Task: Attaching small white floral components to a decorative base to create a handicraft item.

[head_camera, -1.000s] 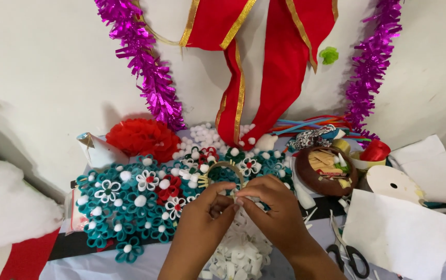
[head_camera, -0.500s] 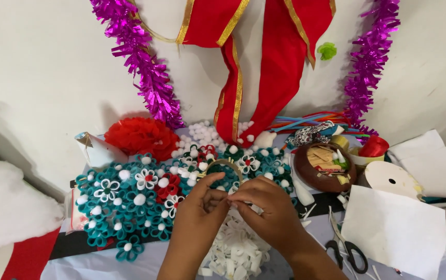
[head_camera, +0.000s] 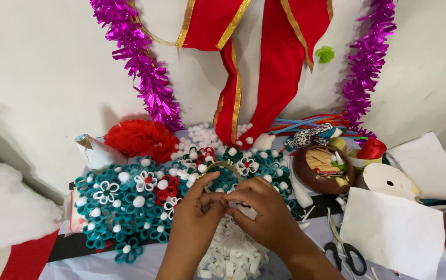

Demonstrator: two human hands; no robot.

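Since the earlier frame both hands have drawn a little closer over the white piece; nothing else on the tabletop has shifted.

Left hand point(head_camera: 194, 223): comes up from the near edge, thumb raised, fingers curled inward and pinched on the white piece of loops point(head_camera: 232, 253). Right hand point(head_camera: 264, 212): palm down, fingers bent and closed on the same piece, fingertips meeting the left hand's. The exact contact point is hidden under the knuckles.

White piece of loops: a cluster of small folded white strips, lying at the near edge at the middle, partly under both hands.

Containers: a brown bowl point(head_camera: 302, 175) sits right of centre towards the far edge, holding pale scraps and small bits. A small cup behind it holds a red ribbon roll point(head_camera: 372, 148).

Left of the hands lies a teal flower mat point(head_camera: 124, 202) with white pompoms and red centres. Black scissors point(head_camera: 345, 254) lie at the near right, just beside a white paper sheet point(head_camera: 394, 233).
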